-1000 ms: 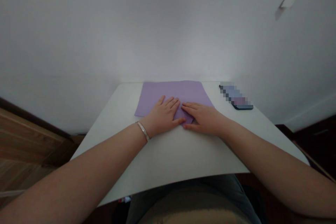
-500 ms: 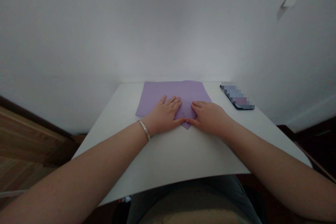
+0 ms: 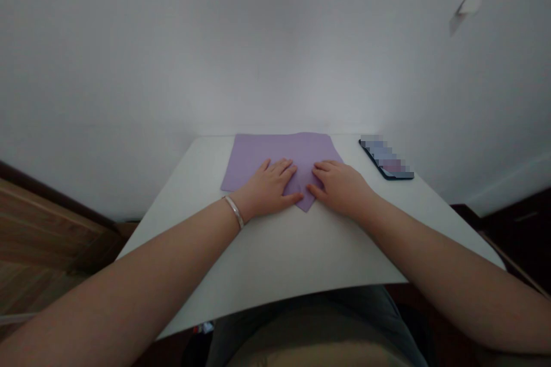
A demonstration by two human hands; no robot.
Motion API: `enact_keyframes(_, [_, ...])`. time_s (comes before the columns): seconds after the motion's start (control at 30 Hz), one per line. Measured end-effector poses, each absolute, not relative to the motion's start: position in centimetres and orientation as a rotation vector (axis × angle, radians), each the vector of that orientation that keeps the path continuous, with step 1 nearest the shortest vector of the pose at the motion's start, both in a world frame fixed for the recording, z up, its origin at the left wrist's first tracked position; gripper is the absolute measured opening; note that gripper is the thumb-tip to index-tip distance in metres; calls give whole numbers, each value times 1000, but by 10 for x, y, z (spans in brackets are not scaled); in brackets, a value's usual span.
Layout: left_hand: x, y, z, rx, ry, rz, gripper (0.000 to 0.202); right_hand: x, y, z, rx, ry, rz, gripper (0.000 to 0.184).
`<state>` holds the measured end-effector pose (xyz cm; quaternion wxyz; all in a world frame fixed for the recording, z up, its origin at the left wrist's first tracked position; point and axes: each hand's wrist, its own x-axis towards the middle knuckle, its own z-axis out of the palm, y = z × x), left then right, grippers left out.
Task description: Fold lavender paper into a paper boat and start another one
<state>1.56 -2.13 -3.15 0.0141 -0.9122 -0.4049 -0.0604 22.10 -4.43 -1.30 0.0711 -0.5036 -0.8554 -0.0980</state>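
A sheet of purple paper (image 3: 267,148) lies on the white table, its far edge close to the wall. At its near side a folded part comes to a point toward me, between my hands. My left hand (image 3: 271,188) rests flat on the paper with fingers spread and thumb beside the pointed part; a silver bangle is on that wrist. On the paper's right side lies my right hand (image 3: 338,186), palm down, fingers stretched out and thumb apart from them. Both palms hide parts of the near edge.
A phone (image 3: 386,159) with a blurred screen lies on the table (image 3: 275,258) to the right of the paper. Behind the table rises a pale wall (image 3: 275,46). Wooden furniture (image 3: 47,241) stands at the left, below the tabletop.
My right thumb has moved up and away from my left thumb, so more of the pointed paper shows. The paper stays nearly in place; the view has shifted slightly.
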Motion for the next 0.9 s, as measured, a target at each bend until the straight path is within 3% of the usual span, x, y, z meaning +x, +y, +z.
enact_keyframes(0.53, [15,-20,-31,-2882,-1239,-203,67,210,-12,-33,-1613,-2540,-98,55])
enact_keyframes(0.9, [15,-20,-28,-2793,-1365,-374,52,217,-29,-19,-1496,-2453,-222,45])
